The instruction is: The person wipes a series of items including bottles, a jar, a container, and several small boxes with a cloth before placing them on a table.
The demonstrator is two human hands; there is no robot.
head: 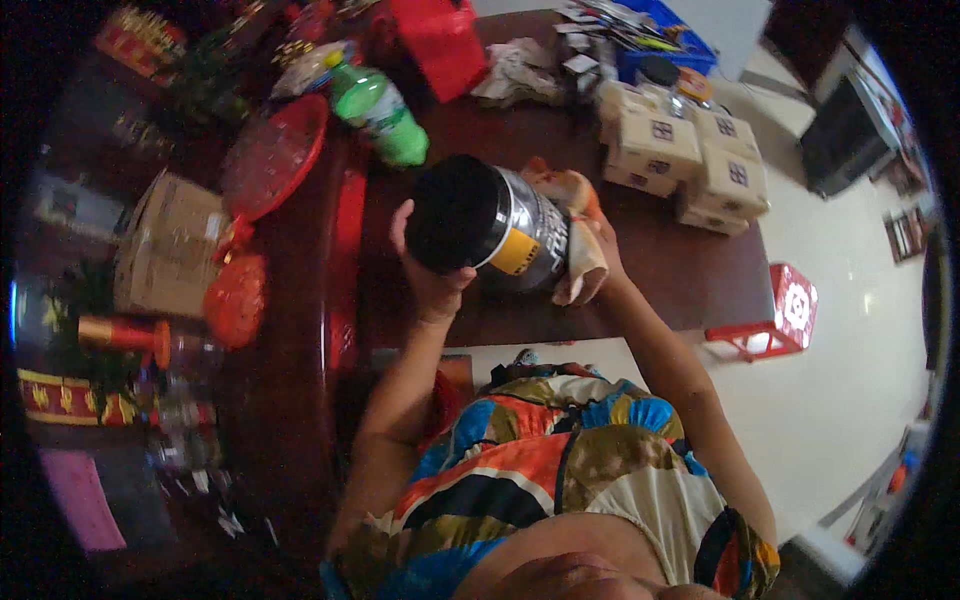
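A large dark plastic tub [536, 225] with a black lid and a yellow patch on its label is held tilted on its side above the dark wooden table. My left hand [431, 281] grips it at the lid end, the thumb near the lid's lower edge. At the tub's base, my right hand [604, 240] presses an orange and cream cloth [585, 251] against it; the cloth hides part of the fingers. A green plastic bottle [381, 112] lies just beyond the lid.
Wrapped tissue packs [660, 142] are stacked at the table's right, before jars and a blue basket [697, 49]. A red bin [442, 45] and crumpled paper [517, 71] lie farther back. Left are a red tray [277, 157] and a cardboard box [176, 244]; a red stool [791, 307] stands right.
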